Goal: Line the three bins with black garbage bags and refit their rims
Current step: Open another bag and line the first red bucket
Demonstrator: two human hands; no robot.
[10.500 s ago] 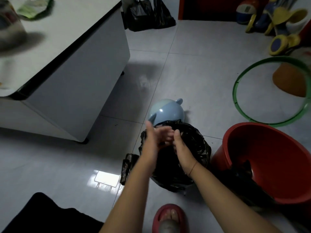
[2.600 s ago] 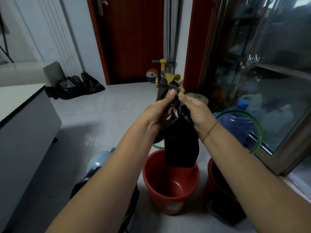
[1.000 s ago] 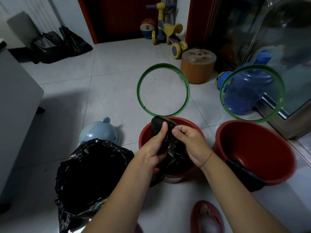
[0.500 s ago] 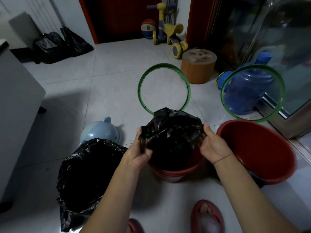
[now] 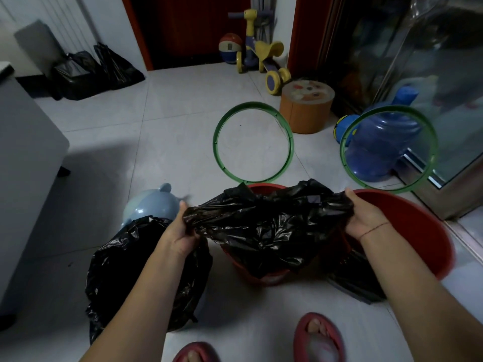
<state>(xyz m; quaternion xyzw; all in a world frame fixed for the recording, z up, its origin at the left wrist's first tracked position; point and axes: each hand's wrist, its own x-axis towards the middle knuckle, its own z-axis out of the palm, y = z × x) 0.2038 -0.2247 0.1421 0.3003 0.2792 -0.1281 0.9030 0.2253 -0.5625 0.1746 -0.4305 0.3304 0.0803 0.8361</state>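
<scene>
Tiled floor (image 5: 183,121): you've stretched the crinkled black plastic garbage bag (image 5: 266,226) from a bunch to a wide mouth above the middle round red plastic bin (image 5: 264,279). Your left hand (image 5: 183,231) and right hand (image 5: 363,218) each clamp an edge, well apart. Looks ready to seat.

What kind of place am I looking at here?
Probably a room in a family home: a child's ride-on toy and a ball stand by the door, and a large blue water jug sits on the tiled floor.
</scene>
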